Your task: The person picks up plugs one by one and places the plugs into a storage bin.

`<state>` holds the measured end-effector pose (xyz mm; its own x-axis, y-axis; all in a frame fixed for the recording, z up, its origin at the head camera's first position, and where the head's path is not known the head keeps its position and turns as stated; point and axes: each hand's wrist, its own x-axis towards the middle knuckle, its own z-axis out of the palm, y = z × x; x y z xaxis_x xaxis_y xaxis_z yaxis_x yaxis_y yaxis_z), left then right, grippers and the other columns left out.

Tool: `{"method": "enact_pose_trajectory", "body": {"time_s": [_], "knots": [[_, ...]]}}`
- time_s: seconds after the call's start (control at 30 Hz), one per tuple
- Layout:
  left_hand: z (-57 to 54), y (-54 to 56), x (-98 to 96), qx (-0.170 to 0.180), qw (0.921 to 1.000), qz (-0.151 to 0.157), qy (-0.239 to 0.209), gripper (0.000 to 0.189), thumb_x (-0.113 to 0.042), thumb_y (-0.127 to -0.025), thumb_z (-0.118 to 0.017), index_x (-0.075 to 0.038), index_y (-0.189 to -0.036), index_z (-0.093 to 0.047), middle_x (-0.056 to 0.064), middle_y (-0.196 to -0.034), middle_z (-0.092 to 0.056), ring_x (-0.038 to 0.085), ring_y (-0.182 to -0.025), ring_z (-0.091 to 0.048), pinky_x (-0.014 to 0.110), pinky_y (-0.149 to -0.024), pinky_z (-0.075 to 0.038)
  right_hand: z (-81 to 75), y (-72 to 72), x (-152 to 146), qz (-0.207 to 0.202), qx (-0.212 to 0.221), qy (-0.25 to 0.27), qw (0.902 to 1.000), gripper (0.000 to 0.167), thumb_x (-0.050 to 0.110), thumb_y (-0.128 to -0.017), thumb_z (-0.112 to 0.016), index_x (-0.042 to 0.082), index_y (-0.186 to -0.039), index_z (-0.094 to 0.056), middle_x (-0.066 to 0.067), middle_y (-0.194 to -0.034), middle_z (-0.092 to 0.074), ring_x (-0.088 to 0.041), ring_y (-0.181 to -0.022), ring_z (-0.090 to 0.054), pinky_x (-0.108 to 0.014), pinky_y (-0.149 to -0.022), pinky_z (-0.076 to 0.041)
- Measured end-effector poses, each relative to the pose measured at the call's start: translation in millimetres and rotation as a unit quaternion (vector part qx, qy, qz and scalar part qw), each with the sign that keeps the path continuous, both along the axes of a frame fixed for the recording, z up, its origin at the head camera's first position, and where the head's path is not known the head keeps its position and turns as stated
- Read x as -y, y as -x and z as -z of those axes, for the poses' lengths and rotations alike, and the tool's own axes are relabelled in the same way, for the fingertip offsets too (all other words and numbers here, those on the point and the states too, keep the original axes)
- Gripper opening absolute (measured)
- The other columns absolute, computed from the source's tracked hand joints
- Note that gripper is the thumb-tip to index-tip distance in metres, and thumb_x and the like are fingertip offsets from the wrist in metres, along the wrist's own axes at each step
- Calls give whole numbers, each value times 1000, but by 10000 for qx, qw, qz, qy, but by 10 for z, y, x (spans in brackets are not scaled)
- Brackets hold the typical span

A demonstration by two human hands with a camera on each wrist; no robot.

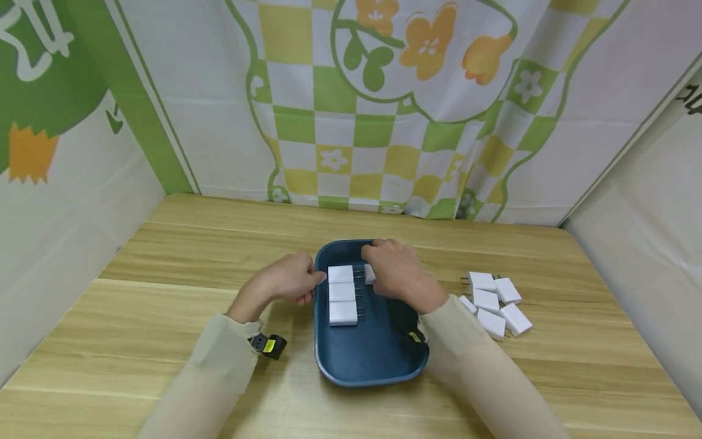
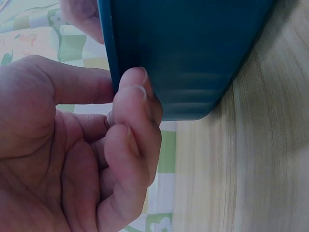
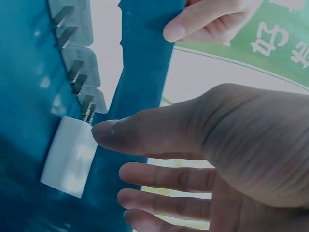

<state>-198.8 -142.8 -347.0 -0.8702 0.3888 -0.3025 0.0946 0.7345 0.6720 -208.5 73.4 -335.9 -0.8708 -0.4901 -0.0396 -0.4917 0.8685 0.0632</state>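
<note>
At the tray's left wall, the left hand (image 1: 289, 277) reaches in from the near left, wrist bent towards the tray (image 1: 378, 360). Its grip is clamped on the rim: the thumb goes over to the inside, while the curled fingers lie against the outer wall, as the left wrist view shows. The right hand (image 1: 395, 273) comes across the tray's right wall, knuckles up, over the far right part of the inside. Its grip is apart, with the thumb (image 3: 116, 135) stretched out and 3 fingers held nearly straight beside it. The thumb tip is right at a corner of the 4th plug (image 3: 70, 157); whether it touches, I cannot tell.

The tray is dark blue, with rounded corners, and stands flat on the bench (image 1: 137, 341). In it, 3 white plugs (image 1: 342, 294) form a column side by side near the left wall, prongs pointing right. The 4th plug lies just right of the prongs of the farthest of these, partly covered by the right hand in the head view. The near part of the tray floor is bare.

On the bench to the right of the tray is a loose cluster (image 1: 485, 300) of 6 more plugs, turned various ways, 1 partly behind the right sleeve (image 1: 466, 335).
</note>
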Motion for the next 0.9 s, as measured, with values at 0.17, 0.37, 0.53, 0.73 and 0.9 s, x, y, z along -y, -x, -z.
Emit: {"method": "enact_pose_trajectory", "body": {"time_s": [0.17, 0.37, 0.53, 0.73, 0.9], "knots": [[3, -3, -5, -4, 10000, -12, 20, 44, -16, -106, -53, -3, -65, -64, 3, -55, -57, 14, -48, -52, 24, -51, -38, -60, -64, -28, -28, -50, 43, 10000, 41, 14, -85, -80, 12, -124, -69, -11, -112, -67, -29, -100, -65, -46, -74, -55], [2, -7, -8, -26, 10000, -17, 19, 44, -16, -106, -53, -3, -65, -64, 3, -55, -57, 14, -48, -52, 25, -52, -39, -137, -147, -80, -145, -169, 283, 9994, 42, 16, -84, -81, 11, -124, -69, -11, -111, -67, -30, -98, -65, -47, -72, -54], [-16, -11, -4, -43, 10000, -6, 13, 44, -15, -106, -53, -2, -65, -64, 3, -55, -57, 14, -49, -53, 25, -52, -39, -202, -214, -138, -163, -170, 399, 9989, 44, 18, -84, -82, 12, -126, -69, -10, -112, -66, -30, -98, -64, -47, -71, -54], [-37, -27, -13, -43, 10000, -26, -24, 43, -15, -106, -53, -2, -67, -64, 4, -56, -57, 15, -49, -54, 25, -52, -40, -239, -281, -221, -173, -264, 489, 9983, 44, 20, -84, -83, 11, -124, -69, -10, -112, -66, -30, -100, -65, -48, -72, -54], [-38, -29, -17, -64, 10000, -10, -32, 42, -15, -106, -53, -1, -67, -64, 4, -56, -58, 16, -50, -55, 25, -51, -41, -235, -327, -307, -88, -271, 490, 9984, 48, 23, -83, -85, 9, -126, -68, -10, -114, -66, -31, -101, -64, -47, -74, -55]]}}
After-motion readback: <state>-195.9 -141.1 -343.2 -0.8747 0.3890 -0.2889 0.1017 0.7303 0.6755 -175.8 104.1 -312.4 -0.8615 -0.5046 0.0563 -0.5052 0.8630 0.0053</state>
